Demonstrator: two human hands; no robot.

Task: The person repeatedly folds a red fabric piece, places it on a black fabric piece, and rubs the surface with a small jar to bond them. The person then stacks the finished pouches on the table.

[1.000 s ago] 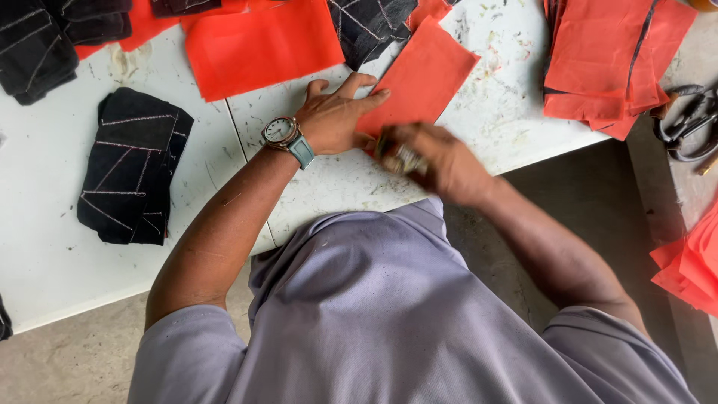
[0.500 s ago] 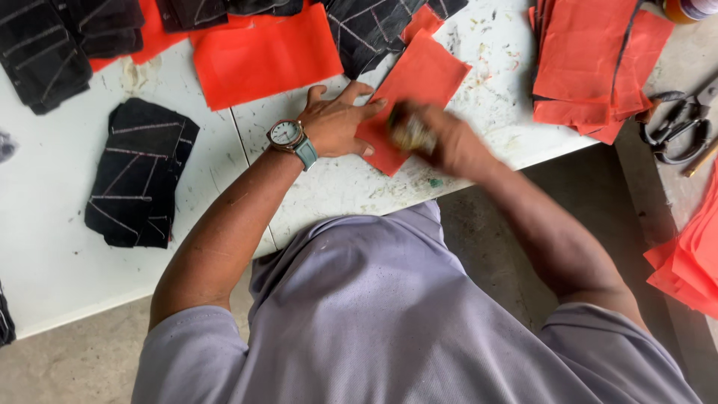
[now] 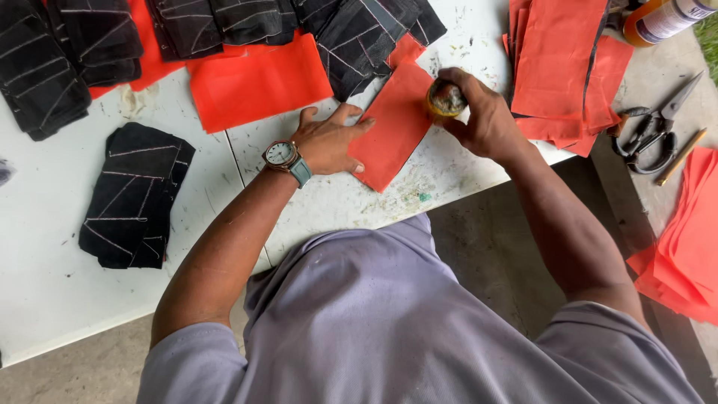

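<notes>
Red cloth piece pinned flat on a white table

The white table fills the frame's left and centre. At upper centre lies the red cloth, thin, limp, likely light; best held flat near an edge. The left hand presses it, fingers spread; the right hand is closed around a small round pad.

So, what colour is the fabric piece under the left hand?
Bright orange-red, plain, no pattern: the fabric piece under the left hand, seen in the head view.
</notes>
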